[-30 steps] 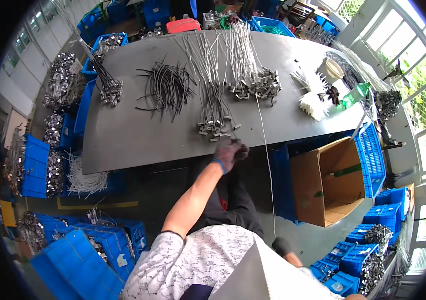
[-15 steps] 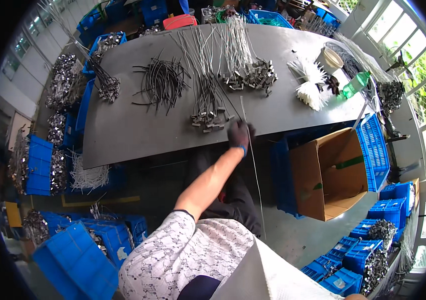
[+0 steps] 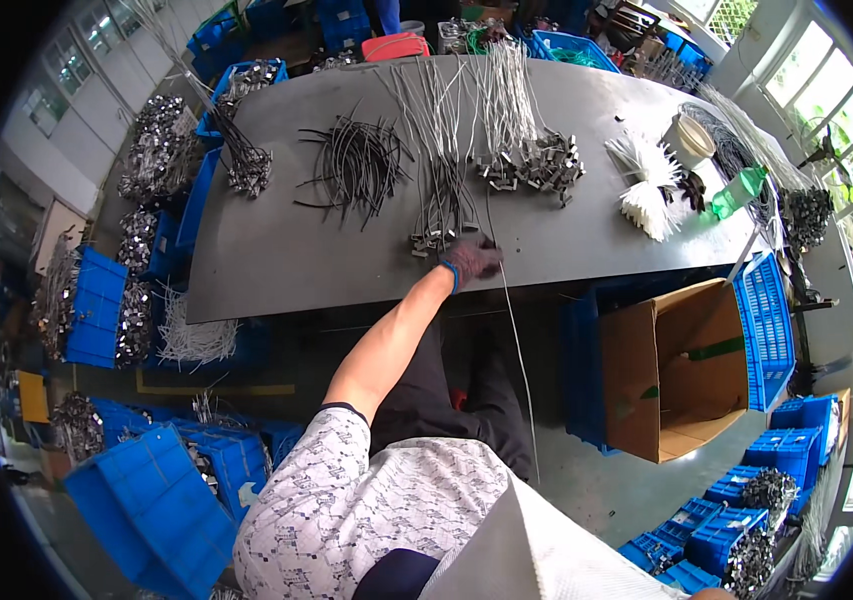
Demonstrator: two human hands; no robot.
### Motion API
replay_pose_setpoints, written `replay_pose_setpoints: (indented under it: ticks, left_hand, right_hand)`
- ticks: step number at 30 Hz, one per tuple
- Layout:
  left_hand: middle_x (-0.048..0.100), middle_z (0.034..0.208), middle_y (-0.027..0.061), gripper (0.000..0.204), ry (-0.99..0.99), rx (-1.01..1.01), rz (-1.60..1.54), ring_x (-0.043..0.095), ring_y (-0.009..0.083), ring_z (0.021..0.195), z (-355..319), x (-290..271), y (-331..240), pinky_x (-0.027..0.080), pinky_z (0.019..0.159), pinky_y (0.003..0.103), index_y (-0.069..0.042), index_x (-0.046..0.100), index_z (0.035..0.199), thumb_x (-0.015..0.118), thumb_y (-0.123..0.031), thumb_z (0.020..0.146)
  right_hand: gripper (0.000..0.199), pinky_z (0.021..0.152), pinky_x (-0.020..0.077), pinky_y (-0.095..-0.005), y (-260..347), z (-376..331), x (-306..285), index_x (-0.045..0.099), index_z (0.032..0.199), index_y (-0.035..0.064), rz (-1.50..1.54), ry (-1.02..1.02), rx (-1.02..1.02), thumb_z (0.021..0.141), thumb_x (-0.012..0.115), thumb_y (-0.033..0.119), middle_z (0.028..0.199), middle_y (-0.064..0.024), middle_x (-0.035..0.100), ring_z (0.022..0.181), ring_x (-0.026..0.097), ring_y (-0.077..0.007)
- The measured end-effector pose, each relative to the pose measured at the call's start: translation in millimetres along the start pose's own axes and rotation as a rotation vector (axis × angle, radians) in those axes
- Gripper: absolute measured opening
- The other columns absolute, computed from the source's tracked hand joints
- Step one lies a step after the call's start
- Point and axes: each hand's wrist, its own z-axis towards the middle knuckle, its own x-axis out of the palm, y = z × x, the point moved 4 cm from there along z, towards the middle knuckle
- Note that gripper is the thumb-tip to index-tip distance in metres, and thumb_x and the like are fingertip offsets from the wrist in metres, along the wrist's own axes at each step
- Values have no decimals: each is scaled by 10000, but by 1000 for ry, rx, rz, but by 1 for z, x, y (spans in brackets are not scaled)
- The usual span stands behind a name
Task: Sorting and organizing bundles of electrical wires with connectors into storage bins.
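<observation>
My left hand (image 3: 471, 262), in a dark glove with a blue cuff, is over the near edge of the grey table. Its fingers are closed on a thin pale wire (image 3: 515, 340), which hangs past the table edge toward the floor. Just beyond the hand lies a bundle of cables with dark sleeves and small metal end pieces (image 3: 434, 240); the glove partly hides some of them. A second bundle of white cables with metal ends (image 3: 536, 165) lies further right. Loose black tubes (image 3: 354, 170) are heaped to the left. My right hand does not show.
White ties (image 3: 643, 185), a bowl (image 3: 691, 138) and a green bottle (image 3: 739, 193) stand at the table's right. Below them is an open cardboard box (image 3: 631, 370) in a blue crate. Blue crates (image 3: 151, 510) with metal parts crowd the left and lower right.
My left hand has moved left relative to the table, closer to the near cable bundle's metal ends. The pale wire's upper part has shifted with it. The whole view has swung slightly.
</observation>
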Motion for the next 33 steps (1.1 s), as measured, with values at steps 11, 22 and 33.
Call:
replay_pose_setpoints:
  ticks: [11, 22, 33]
  left_hand:
    - [719, 804, 76, 185, 102, 100, 265, 661, 141, 739, -74, 108, 109, 534, 704, 310, -23, 722, 883, 725, -176, 780]
    - [754, 902, 60, 207, -57, 195, 60, 655, 95, 815, -95, 59, 70, 528, 754, 269, -10, 748, 994, 748, -145, 838]
    - [715, 843, 17, 310, -333, 116, 393, 649, 91, 804, -12, -83, 3, 495, 706, 253, -14, 725, 1025, 689, -296, 904]
  right_hand:
    - [384, 767, 505, -496, 152, 45, -195, 623, 1160, 14, 546, -687, -373, 1032, 468, 341, 1031, -291, 655, 977, 632, -479]
    - [407, 873, 503, -354, 304, 145, -378, 640, 1139, -68, 1254, -831, -598, 1056, 447, 280, 1061, -159, 705, 966, 649, -225]
    - [390, 604, 523, -384, 372, 174, -499, 576, 1285, 57, 1007, -784, -561, 1022, 547, 344, 901, -187, 705, 726, 677, -270]
